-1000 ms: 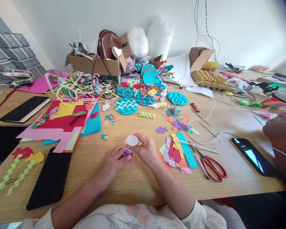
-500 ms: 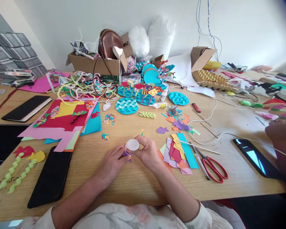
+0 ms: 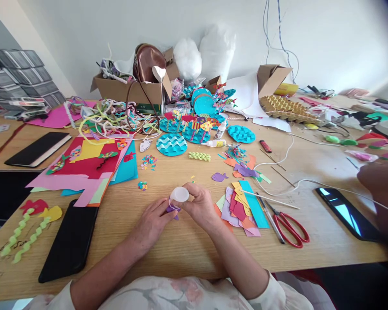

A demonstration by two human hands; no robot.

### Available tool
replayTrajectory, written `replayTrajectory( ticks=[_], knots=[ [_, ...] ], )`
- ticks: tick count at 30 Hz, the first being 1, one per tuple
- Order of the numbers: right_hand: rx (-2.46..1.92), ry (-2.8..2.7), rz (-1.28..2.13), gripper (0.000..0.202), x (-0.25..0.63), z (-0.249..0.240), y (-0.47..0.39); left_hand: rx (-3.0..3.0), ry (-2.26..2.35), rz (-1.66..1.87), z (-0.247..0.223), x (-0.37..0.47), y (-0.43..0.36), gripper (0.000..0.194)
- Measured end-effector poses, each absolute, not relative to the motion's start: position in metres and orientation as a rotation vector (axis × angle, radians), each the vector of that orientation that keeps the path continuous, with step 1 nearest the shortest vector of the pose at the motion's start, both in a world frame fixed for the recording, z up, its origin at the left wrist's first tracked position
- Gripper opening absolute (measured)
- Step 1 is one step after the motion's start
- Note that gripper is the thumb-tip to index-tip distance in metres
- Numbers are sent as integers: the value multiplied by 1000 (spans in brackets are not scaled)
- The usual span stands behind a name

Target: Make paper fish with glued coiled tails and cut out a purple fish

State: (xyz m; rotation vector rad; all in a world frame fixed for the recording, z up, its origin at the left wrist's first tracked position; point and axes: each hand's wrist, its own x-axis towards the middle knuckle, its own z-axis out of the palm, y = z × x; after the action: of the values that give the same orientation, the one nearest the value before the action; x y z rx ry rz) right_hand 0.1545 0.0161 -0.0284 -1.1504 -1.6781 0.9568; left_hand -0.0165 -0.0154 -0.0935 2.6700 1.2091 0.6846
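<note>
My right hand [image 3: 200, 206] is closed on a small white round-topped object [image 3: 180, 194], its thumb against the side. Just below the white top, a piece of purple paper [image 3: 172, 209] pokes out, pinched by my left hand [image 3: 155, 216]. The two hands meet low over the wooden table, and the fingertips are partly hidden. A purple paper fish [image 3: 220, 177] lies beyond them to the right. Tiny coloured cut-outs [image 3: 142, 185] lie a little ahead of my left hand.
Paper scraps [image 3: 236, 206], red-handled scissors [image 3: 289, 228] and a phone [image 3: 345, 214] lie to the right. Coloured sheets [image 3: 87, 155] and a black phone [image 3: 69, 243] are on the left. Blue wavy discs [image 3: 171, 144] stand farther back. Another person's hand [image 3: 380, 181] is at the right edge.
Both hands keep almost the same pose around the white object and purple paper. The view has shifted slightly.
</note>
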Motion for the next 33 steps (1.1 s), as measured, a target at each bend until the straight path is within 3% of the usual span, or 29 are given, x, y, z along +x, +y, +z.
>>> replayTrajectory(
  ticks=[11,22,33],
  knots=[
    [-1157,-1650,959,23,156,-32,18,2650,1205,700,-91,-17,-16,25],
    [-1102,-1541,1081,19,156,-37,20,2027,1317,643,-69,-6,-16,19],
    [-1124,-1507,1120,21,155,-33,22,2026,1286,699,-73,-7,-16,19]
  ],
)
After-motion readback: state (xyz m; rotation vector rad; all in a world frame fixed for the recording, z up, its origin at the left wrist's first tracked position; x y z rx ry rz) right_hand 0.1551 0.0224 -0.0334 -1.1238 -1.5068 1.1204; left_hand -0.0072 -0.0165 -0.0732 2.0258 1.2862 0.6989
